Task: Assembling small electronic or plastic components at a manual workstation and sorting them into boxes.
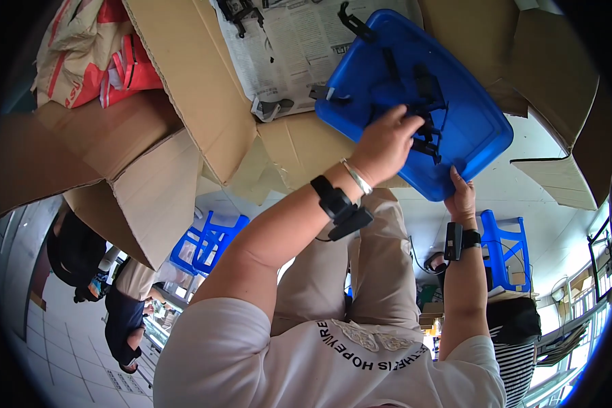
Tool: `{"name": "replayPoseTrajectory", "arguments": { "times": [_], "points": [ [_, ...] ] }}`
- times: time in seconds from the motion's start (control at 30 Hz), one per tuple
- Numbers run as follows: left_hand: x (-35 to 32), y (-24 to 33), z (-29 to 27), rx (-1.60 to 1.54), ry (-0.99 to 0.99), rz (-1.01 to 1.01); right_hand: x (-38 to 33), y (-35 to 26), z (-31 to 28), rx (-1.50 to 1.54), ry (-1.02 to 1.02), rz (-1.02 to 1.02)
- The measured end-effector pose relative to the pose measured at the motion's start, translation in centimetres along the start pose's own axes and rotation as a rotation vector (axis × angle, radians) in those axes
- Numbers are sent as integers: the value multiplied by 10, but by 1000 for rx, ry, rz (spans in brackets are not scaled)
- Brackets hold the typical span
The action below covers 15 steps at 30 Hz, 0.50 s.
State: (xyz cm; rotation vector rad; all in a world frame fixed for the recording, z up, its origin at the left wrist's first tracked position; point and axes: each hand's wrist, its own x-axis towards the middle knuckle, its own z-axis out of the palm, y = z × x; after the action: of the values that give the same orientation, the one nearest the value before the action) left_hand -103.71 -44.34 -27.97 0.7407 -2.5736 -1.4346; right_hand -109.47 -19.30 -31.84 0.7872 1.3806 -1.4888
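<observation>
A shallow blue plastic tray [479, 139] is tilted over the open cardboard box in front of me. At its near right corner my right hand [461, 197] grips the rim, thumb on the inside. My left hand [387, 143] reaches over the tray with fingers bent against a black plastic part [425, 146], partly hidden by the hand. More black plastic parts [425, 88] lie in the tray around the fingers. One black bracket [355, 22] juts out past the far left edge, and another small dark piece [330, 95] sits at the left edge.
Newspaper [285, 61] lines the box, with loose black parts [241, 15] on it. Cardboard flaps [183, 75] stand on the left and right [557, 88]. A red-and-tan bag [81, 54] lies at the far left. Blue stools [211, 241] and other people [126, 306] are nearby.
</observation>
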Motion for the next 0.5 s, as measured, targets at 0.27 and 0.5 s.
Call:
{"name": "replayPoseTrajectory", "arguments": {
  "times": [0.27, 0.5],
  "points": [
    [58, -44, -78, -162, -1, -365, -6, -11, -22, 22, 45, 86],
    [61, -164, -59, 228, -6, -427, -25, -11, -50, 6, 78, 87]
  ]
}}
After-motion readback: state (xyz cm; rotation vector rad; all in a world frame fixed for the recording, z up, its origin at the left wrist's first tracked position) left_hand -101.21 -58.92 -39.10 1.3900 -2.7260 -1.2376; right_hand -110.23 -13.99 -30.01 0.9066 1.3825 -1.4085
